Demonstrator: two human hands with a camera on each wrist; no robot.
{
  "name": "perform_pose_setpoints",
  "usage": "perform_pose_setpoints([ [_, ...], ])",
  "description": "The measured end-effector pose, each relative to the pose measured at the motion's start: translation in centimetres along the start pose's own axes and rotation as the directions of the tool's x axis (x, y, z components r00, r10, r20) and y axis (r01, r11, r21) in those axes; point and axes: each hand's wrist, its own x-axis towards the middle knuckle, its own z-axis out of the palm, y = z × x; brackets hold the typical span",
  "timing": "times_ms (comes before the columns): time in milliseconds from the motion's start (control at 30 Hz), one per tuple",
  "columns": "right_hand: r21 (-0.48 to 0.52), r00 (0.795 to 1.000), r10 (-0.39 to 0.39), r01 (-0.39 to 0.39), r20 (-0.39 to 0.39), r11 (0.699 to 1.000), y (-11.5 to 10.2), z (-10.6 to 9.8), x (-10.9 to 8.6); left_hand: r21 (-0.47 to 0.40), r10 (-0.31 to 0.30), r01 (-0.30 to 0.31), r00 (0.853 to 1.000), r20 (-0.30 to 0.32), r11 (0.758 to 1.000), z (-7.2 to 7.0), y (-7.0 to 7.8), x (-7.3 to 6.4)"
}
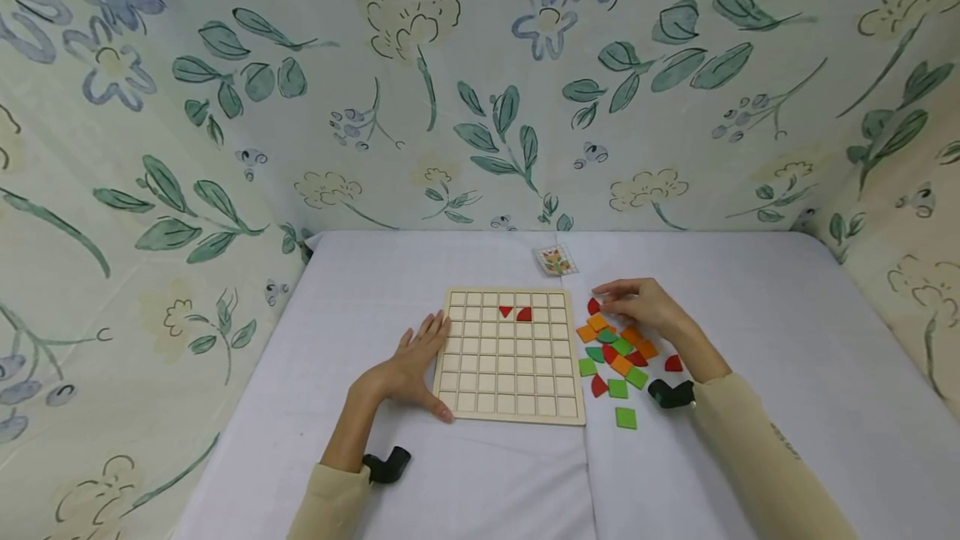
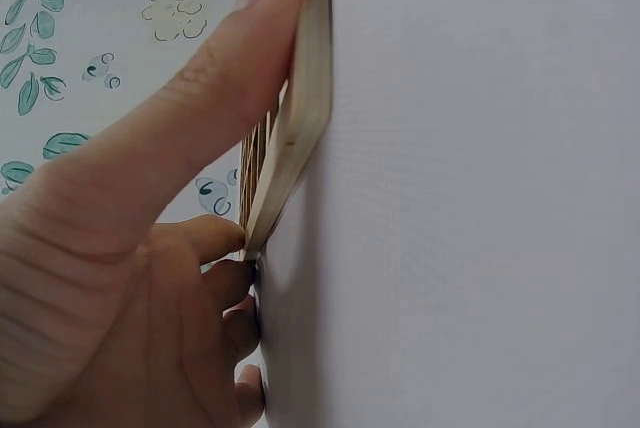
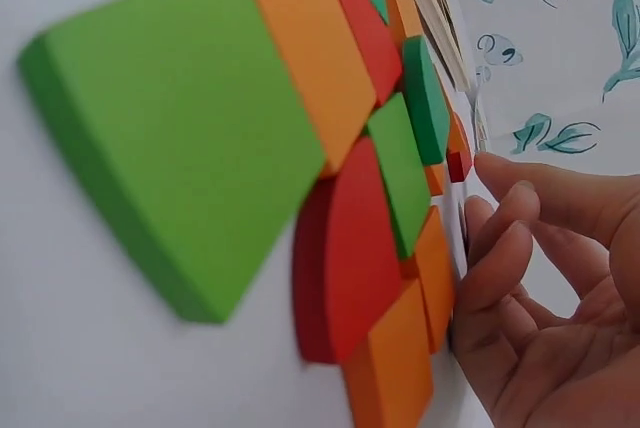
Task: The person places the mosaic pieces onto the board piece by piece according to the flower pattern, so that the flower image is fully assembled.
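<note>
My left hand point(image 1: 411, 369) spreads along the left side of a pale wooden grid board point(image 1: 468, 420). Its thumb point(image 2: 255, 23) rests by the near left corner, the other fingers along the side edge. On the grid lie a red triangle point(image 1: 506, 312) and a red quarter-circle piece point(image 1: 524, 314). My right hand point(image 1: 643, 307) hovers low at the far end of the loose pieces, fingers loosely bent. One fingertip point(image 3: 486, 166) comes right up to a red curved-edge piece point(image 3: 459, 165), partly hidden by other pieces in the right wrist view.
Right of the board lie several orange squares point(image 1: 622, 365), green squares point(image 1: 626, 417), dark green leaf shapes point(image 1: 595, 354) and red pieces point(image 1: 673, 363). A small patterned card point(image 1: 556, 261) lies beyond the board. A floral cloth point(image 1: 495, 82) hangs behind the white-covered table point(image 1: 375, 290).
</note>
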Motion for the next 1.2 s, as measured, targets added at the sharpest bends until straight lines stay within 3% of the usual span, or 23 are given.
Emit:
perform_pose_setpoints([
  [400, -0.067, 0.999, -0.006, 0.008, 0.038, 0.998, 0.09, -0.14, 0.84, 0.018, -0.005, 0.005, 1.0, 0.005, 1.0, -0.18, 0.25, -0.11],
  [633, -0.102, 0.996, -0.05, 0.058, 0.08, 0.993, -0.46, -0.04, 0.79, 0.021, 0.003, -0.003, 1.0, -0.003, 1.0, -0.08, 0.1, 0.02],
  [900, -0.093, 0.999, -0.01, 0.013, 0.034, 0.996, -0.52, 0.22, 0.61, 0.027, 0.008, -0.008, 1.0, 0.007, 1.0, -0.01, 0.12, 0.09],
  [1200, -0.058, 1.0, -0.017, 0.018, 0.017, 0.998, -0.11, 0.11, 0.61, 0.021, 0.006, -0.006, 1.0, -0.001, 1.0, -0.11, 0.11, 0.06],
])
